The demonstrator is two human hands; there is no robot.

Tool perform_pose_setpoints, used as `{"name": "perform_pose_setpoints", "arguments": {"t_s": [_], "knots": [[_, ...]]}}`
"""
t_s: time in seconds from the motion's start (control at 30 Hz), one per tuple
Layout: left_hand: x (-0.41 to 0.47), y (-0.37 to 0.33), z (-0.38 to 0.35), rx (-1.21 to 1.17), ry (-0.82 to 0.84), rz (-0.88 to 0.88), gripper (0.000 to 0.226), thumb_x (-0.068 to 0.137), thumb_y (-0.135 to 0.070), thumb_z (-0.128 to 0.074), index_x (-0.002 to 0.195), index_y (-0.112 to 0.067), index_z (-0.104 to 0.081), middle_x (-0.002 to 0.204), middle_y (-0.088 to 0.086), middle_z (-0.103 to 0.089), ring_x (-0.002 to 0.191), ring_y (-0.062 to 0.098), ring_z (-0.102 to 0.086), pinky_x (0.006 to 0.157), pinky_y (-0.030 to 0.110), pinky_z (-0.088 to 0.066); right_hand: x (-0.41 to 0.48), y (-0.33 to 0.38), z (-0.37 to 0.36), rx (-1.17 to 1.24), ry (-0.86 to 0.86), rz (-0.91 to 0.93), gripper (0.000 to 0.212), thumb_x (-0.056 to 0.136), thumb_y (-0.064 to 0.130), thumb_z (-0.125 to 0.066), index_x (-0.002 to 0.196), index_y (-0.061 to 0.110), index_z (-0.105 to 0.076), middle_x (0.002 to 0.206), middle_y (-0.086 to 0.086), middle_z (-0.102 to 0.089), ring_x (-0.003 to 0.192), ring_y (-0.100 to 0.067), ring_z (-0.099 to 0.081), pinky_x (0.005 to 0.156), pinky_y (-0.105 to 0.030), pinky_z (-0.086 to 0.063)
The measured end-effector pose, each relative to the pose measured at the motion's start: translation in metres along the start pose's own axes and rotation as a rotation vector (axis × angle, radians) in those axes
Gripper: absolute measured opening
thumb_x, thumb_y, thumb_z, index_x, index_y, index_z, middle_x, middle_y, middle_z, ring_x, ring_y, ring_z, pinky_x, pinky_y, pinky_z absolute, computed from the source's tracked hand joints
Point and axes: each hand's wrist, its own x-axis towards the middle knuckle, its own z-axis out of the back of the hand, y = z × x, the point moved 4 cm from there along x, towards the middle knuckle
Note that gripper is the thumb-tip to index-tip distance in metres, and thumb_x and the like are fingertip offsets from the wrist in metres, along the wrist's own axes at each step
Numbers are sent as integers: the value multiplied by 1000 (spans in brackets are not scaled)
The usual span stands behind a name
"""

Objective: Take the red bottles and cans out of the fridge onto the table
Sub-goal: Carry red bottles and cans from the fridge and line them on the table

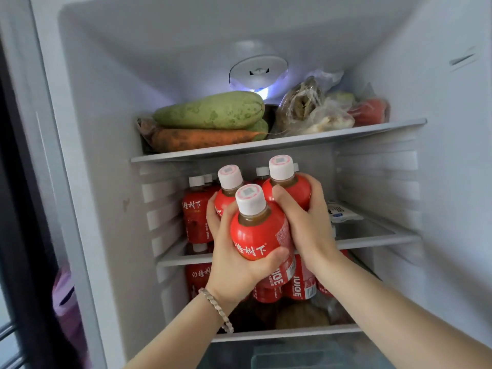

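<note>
Clasped nearest in the left hand [234, 265]: front bottle [258, 230], upright, fingers [211, 211] reaching round a second bottle [226, 198] behind. Gripped by the right hand [306, 222]: third bottle [290, 187], pressed against the front one. Beyond, on the middle shelf [372, 242], more bottles [195, 217] standing. Probably pulling straight back next.

A silver chain-link bracelet [216, 310] circles the wrist just behind the left hand [234, 265]; left forearm [181, 335] and right forearm [386, 310] are bare.

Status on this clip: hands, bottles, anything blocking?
Left hand grips front bottle, fingers on second bottle. Right hand grips third bottle. More bottles on shelf behind. Path out looks clear.
</note>
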Motion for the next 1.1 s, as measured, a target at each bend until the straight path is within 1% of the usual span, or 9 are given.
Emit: {"name": "perform_pose_setpoints", "arguments": {"t_s": [0.07, 0.17, 0.23, 0.43, 0.63, 0.77, 0.87, 1.0, 1.1], "knots": [[-4, -9, 5, -8, -9, -53, 80, 41, -58, -80, 113, -52, -46, 142, 8, -20, 130, 6, -39, 101, 23, -44, -12, 10, -1, 2, 0, 40, 57, 73, 41, -71, 125, 31, -49, 114, 9, -62, 104, -6, -61, 97, -37, -50], [-13, -24, 15, -67, -16, -94, 83, 42, -51, -84, 113, -62, -43, 146, 20, -14, 135, 36, -32, 106, 53, -38, -31, 24, -3, -19, -1, 119, 68, 61, 51, -70, 124, 34, -49, 116, 10, -62, 106, -6, -61, 98, -37, -49], [-21, -34, 21, -97, -12, -103, 85, 44, -52, -84, 114, -66, -39, 145, 27, -17, 133, 44, -31, 105, 59, -36, -43, 31, -6, -17, 19, 149, 68, 58, 54, -67, 121, 37, -49, 115, 13, -62, 105, -3, -62, 95, -32, -50], [-57, -71, 49, -25, -92, -73, 90, 41, -39, -82, 114, -68, -38, 143, 32, -18, 134, 41, -33, 106, 57, -36, -85, 47, -22, 77, 115, 174, 59, 65, 42, -71, 119, 31, -50, 105, 16, -64, 93, 9, -62, 75, -5, -47], [-128, -121, 87, 131, -259, 44, 89, 42, -41, -86, 116, -61, -41, 144, 30, -20, 135, 40, -32, 106, 57, -36, -152, 66, -46, 187, 349, 98, 55, 70, 42, -68, 120, 33, -48, 106, 18, -62, 95, 5, -62, 80, -12, -50], [-199, -174, 104, 219, -374, 130, 89, 43, -44, -89, 121, -51, -45, 141, 37, -23, 130, 44, -38, 101, 60, -39, -221, 78, -58, 322, 524, -9, 55, 65, 49, -68, 115, 36, -50, 107, 13, -64, 98, -6, -65, 87, -30, -53], [-264, -221, 117, 347, -469, 216, 89, 44, -41, -89, 122, -48, -46, 140, 34, -26, 131, 43, -37, 101, 60, -39, -285, 91, -64, 400, 646, -95, 53, 67, 45, -73, 114, 35, -50, 105, 14, -64, 96, -3, -65, 84, -24, -52], [-346, -304, 128, 677, -619, 313, 91, 44, -37, -83, 119, -63, -39, 146, 8, -25, 133, 21, -40, 104, 49, -42, -380, 118, -72, 476, 830, -208, 49, 72, 35, -67, 118, 28, -49, 99, 22, -62, 88, 10, -62, 75, -7, -48], [-406, -374, 136, 887, -702, 290, 86, 49, -35, -78, 122, -58, -40, 145, 13, -17, 137, 24, -31, 108, 43, -39, -460, 149, -76, 512, 990, -304, 40, 77, 34, -69, 111, 37, -48, 99, 21, -60, 89, 6, -62, 80, -15, -50]]}}
